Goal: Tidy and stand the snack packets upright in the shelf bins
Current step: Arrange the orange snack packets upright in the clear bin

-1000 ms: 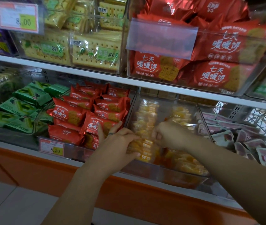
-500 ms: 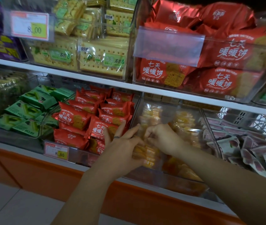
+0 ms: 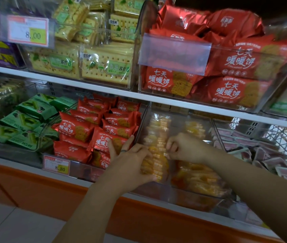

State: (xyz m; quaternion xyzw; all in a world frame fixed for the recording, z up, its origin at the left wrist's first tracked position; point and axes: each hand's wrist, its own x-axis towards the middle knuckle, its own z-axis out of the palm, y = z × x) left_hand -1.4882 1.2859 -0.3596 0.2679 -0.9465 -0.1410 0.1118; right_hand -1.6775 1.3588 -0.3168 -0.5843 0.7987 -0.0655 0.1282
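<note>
The yellow snack packets (image 3: 154, 155) sit in a clear bin (image 3: 177, 192) in the middle of the lower shelf (image 3: 34, 170), packed in a row that stands on edge. The left hand (image 3: 130, 165) is wrapped around the front packets at the near left side of the bin, with the thumb under them and the fingers over the top. A dark ring (image 3: 123, 151) is on one finger. The right hand (image 3: 186, 148) is curled shut, pinching the tops of the packets in the same row, right beside the left hand. More yellow packets (image 3: 197, 178) lie flat and messy at the right side of the bin. In the next bin to the left are small red packets (image 3: 93, 130) with white writing, 七天暖暖饼. A price tag (image 3: 56, 165) on the front edge under them reads 8.80. Further left are green packets (image 3: 25, 120) with the word MATCHA. To the right is a bin of pink and white packets (image 3: 255, 151). On the upper shelf (image 3: 90, 85) are big red bags (image 3: 227, 67) with the same 七天暖暖饼 writing, behind a blank clear tag holder (image 3: 174, 53). Beside them are cracker packs (image 3: 79, 62) marked 苏打, and a tag (image 3: 28, 30) that reads 8.00.
</note>
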